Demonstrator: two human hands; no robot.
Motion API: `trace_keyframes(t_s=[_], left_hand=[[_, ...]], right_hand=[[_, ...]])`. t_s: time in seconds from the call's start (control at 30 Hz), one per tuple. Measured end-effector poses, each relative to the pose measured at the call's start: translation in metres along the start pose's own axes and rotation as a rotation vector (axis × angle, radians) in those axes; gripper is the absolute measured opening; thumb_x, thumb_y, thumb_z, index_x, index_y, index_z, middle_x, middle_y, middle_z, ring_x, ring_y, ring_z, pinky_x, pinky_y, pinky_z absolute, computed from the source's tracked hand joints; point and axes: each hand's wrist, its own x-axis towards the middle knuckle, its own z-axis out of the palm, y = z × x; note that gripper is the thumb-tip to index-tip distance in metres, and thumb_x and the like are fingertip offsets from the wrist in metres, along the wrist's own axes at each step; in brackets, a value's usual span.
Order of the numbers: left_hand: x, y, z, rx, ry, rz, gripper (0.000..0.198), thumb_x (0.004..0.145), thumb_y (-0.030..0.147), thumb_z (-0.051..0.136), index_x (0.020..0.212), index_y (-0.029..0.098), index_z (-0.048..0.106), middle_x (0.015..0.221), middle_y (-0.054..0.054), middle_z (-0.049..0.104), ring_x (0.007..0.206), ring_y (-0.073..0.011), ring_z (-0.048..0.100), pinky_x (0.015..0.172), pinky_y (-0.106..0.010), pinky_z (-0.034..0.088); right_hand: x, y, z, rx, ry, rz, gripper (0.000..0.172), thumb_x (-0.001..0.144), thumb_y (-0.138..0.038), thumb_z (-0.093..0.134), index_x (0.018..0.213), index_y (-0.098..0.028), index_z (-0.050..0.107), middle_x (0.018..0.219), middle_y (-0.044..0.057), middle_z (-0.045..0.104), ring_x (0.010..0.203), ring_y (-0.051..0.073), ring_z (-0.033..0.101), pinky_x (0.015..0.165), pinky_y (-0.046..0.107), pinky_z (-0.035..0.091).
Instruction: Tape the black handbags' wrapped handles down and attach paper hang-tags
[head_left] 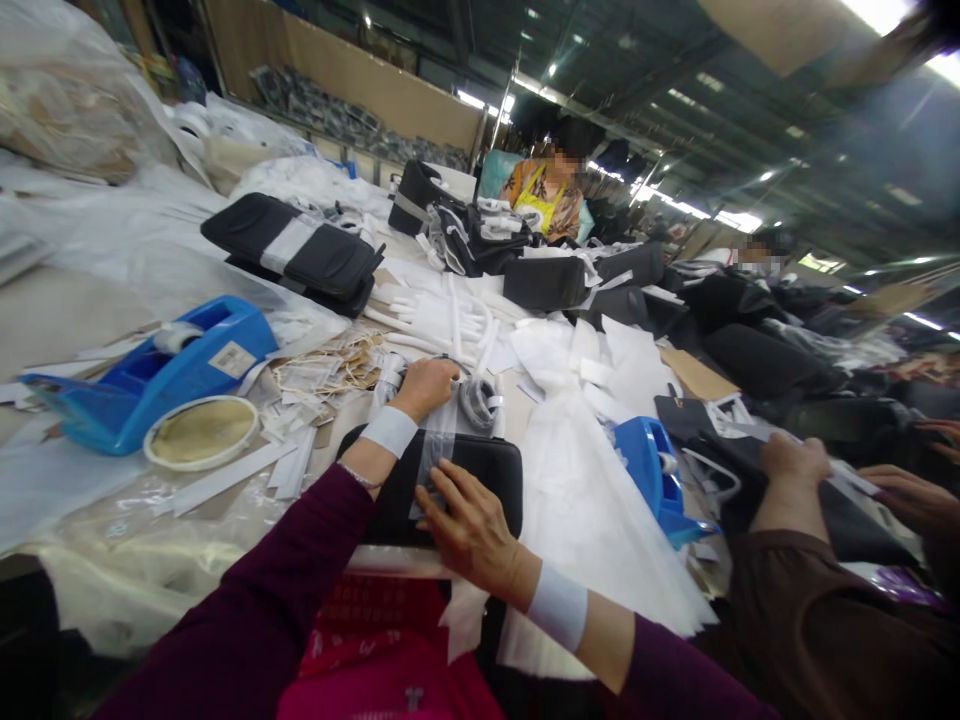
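Observation:
A black bag [495, 470] lies flat in front of me, its handle [478, 402] wrapped in clear plastic and white foam. A translucent strip [437, 435] runs across the bag toward its far edge. My left hand [424, 388] is closed at that far edge, beside the handle; what its fingers hold is hidden. Spread fingers of my right hand [474, 525] press flat on the near end of the strip, against the bag. White bands circle both my wrists.
Left are a blue tape dispenser [180, 365], a round tub [201, 432], paper tags with strings [330, 365] and banded black bags [289, 245]. Right are white sheets [585, 500], another blue dispenser [651, 470] and a co-worker's hand [795, 458]. Another person [547, 190] sits opposite, behind piled bags.

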Motion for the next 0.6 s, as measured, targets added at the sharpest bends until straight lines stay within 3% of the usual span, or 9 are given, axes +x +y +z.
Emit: trace_keyframes(t_s=[0.1, 0.17, 0.3, 0.4, 0.53, 0.6], left_hand=[[-0.004, 0.008, -0.010, -0.066, 0.090, 0.090, 0.033, 0.078, 0.004, 0.045, 0.092, 0.016, 0.072, 0.100, -0.009, 0.072, 0.100, -0.0226, 0.064, 0.096, -0.036, 0.045], [-0.019, 0.013, -0.017, -0.108, 0.127, 0.161, 0.035, 0.078, 0.002, 0.042, 0.092, 0.015, 0.071, 0.104, -0.008, 0.071, 0.105, -0.0202, 0.062, 0.099, -0.035, 0.046], [-0.083, 0.011, -0.024, -0.166, 0.097, 0.345, 0.038, 0.080, 0.001, 0.042, 0.100, 0.016, 0.070, 0.118, -0.007, 0.068, 0.116, -0.0167, 0.058, 0.106, -0.033, 0.044], [-0.131, 0.004, -0.027, -0.145, 0.007, 0.530, 0.043, 0.084, 0.004, 0.044, 0.121, 0.016, 0.062, 0.133, -0.009, 0.060, 0.128, -0.0189, 0.051, 0.111, -0.039, 0.041], [-0.154, 0.000, -0.029, -0.061, -0.072, 0.581, 0.044, 0.090, 0.012, 0.046, 0.134, 0.017, 0.053, 0.143, -0.010, 0.051, 0.136, -0.0206, 0.044, 0.114, -0.044, 0.037], [-0.152, -0.001, -0.028, -0.045, -0.077, 0.587, 0.040, 0.093, 0.017, 0.046, 0.133, 0.018, 0.054, 0.143, -0.010, 0.051, 0.135, -0.0207, 0.045, 0.113, -0.044, 0.038]], right_hand=[[-0.006, -0.005, 0.000, 0.006, -0.040, 0.002, 0.049, 0.091, -0.042, 0.058, 0.127, -0.009, 0.057, 0.130, 0.022, 0.055, 0.136, 0.036, 0.037, 0.107, 0.051, 0.043], [-0.006, -0.008, 0.001, -0.003, -0.057, -0.002, 0.052, 0.090, -0.043, 0.059, 0.127, -0.008, 0.057, 0.127, 0.022, 0.056, 0.135, 0.037, 0.038, 0.108, 0.051, 0.043], [-0.003, -0.012, 0.003, 0.019, -0.071, 0.020, 0.051, 0.089, -0.042, 0.061, 0.127, -0.009, 0.056, 0.110, 0.016, 0.061, 0.135, 0.036, 0.038, 0.109, 0.048, 0.043], [0.000, -0.009, -0.001, 0.036, -0.077, 0.021, 0.047, 0.087, -0.039, 0.064, 0.124, -0.011, 0.059, 0.108, 0.015, 0.061, 0.133, 0.035, 0.040, 0.109, 0.047, 0.042], [-0.003, 0.003, -0.022, 0.177, -0.097, 0.031, 0.017, 0.092, -0.022, 0.057, 0.103, -0.019, 0.069, 0.100, 0.007, 0.064, 0.104, 0.021, 0.060, 0.088, 0.032, 0.051], [-0.011, 0.003, -0.038, 0.244, -0.097, 0.059, 0.020, 0.093, -0.013, 0.052, 0.096, -0.020, 0.070, 0.094, 0.005, 0.063, 0.087, 0.015, 0.059, 0.076, 0.026, 0.049]])
